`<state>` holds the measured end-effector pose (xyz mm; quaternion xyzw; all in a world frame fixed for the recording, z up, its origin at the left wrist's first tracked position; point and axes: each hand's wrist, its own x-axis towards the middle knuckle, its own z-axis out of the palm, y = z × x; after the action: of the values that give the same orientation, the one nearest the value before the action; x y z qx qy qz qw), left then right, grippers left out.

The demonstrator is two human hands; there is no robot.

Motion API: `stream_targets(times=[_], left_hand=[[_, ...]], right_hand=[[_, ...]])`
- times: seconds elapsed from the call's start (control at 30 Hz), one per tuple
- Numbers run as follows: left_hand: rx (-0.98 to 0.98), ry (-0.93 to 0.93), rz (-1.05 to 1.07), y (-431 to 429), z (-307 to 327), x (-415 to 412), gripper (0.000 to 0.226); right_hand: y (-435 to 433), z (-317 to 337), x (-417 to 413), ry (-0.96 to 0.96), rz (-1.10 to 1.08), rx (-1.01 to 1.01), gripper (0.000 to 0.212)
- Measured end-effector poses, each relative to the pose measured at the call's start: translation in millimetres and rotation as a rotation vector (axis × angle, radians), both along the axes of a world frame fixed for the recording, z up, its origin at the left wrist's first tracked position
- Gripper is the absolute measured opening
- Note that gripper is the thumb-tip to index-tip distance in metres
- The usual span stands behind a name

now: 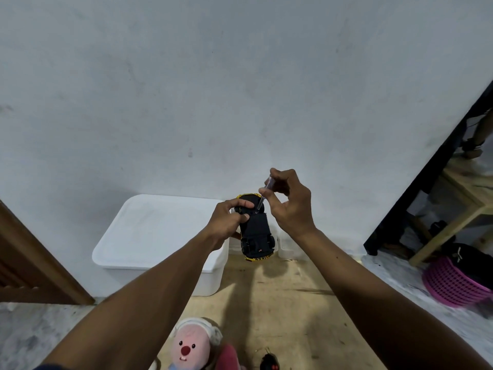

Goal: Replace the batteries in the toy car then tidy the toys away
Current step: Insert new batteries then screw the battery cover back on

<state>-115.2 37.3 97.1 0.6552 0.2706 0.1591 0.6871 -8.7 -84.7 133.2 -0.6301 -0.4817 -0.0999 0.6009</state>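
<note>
Bottom edge, nearest: pink plush toy (186, 348) and a small black remote (269, 363), both lying on a tan wooden surface (288, 303).

Both forearms reach forward; the 2 hands meet in mid-air above that surface.

Left hand (226, 222) grips the toy car (257, 233) by its left flank, thumb laid across the dark underside. The car is held belly-up and clear of the surface. Its long axis runs away from the person, yellow bumper at the near, lower end.

Right hand (290, 204) sits just right of the car's far end, fingertips pinching a clear-handled screwdriver (264, 190). The shaft slants down and left, and the tip meets the underside between the far wheels. Whether the tip is seated in a screw is too small to tell.

Judgement: the battery cover is being worked. The turn depends on the shaft standing square to the underside while the left hand steadies the body.

Behind: 1 white lidded box (160, 231) against a pale wall (240, 89). Far right: pink basket (453, 281).
</note>
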Motion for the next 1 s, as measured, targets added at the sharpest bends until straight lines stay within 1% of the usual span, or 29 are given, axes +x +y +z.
stream_targets(times=[0.07,0.2,0.33,0.47,0.53,0.67,0.8,0.9,1.0], left_hand=[[0.001,-0.004,-0.004,-1.1,1.4,-0.2,0.031],[-0.004,0.001,0.002,1.5,4.5,-1.4,0.031],[-0.002,0.011,0.004,3.5,5.4,-3.2,0.031],[-0.012,0.013,0.020,7.7,4.3,-4.6,0.031],[-0.009,0.013,0.018,7.9,5.4,-3.6,0.031],[-0.001,0.010,0.010,5.2,7.4,-1.8,0.031],[0.003,0.006,0.003,3.2,7.8,-2.3,0.031],[-0.007,0.001,0.001,1.7,7.8,-2.4,0.032],[-0.014,-0.002,0.006,1.6,7.9,-2.4,0.032]], right_hand=[[0.1,-0.9,1.1,-0.006,-0.005,0.020,0.044],[-3.7,0.3,2.2,0.103,0.058,-0.029,0.045],[-3.8,-2.6,6.9,0.059,-0.042,-0.005,0.042],[-7.4,0.1,5.1,0.067,0.054,-0.037,0.044],[-6.1,1.0,2.4,0.092,0.044,-0.038,0.045],[-2.0,-0.4,1.4,0.030,0.036,-0.024,0.048],[-0.1,0.9,-0.7,0.065,0.076,-0.065,0.053],[1.7,-0.9,1.0,0.025,0.009,-0.009,0.049],[-0.7,-0.2,2.6,0.041,0.039,-0.012,0.053]])
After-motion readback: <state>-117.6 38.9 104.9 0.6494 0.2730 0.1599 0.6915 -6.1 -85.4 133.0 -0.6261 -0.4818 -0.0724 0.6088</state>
